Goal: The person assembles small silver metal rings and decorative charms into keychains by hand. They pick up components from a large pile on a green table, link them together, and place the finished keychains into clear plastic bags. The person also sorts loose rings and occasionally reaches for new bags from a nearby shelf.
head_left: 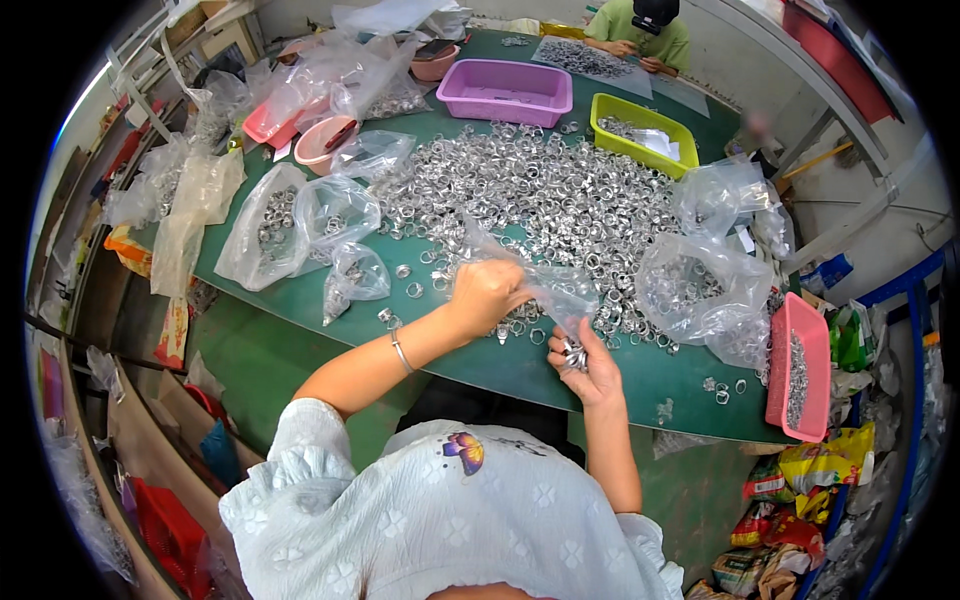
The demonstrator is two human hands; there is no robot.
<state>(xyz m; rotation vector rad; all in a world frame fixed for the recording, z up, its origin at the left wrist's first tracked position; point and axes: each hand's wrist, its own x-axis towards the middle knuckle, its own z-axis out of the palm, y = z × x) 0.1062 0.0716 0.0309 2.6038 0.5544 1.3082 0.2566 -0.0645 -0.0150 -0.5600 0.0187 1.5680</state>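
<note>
My left hand (489,296) is closed on a clear plastic bag (560,292), which stretches across to my right hand. In my right hand (588,366), the fingers curl round a small cluster of silver rings (574,353), with the bag's lower end against the thumb. Whether those rings lie inside the bag or loose in the palm I cannot tell. Just beyond both hands spreads a wide heap of silver rings (540,185) on the green table (455,355). A few loose rings (414,290) lie left of my left hand.
Bags of rings (275,225) stand at left, another bag (700,290) at right. A pink basket (800,370) sits at the right edge. Behind the heap are a purple basin (505,92) and a yellow-green basin (645,135). Across the table a person (655,35) handles small pieces.
</note>
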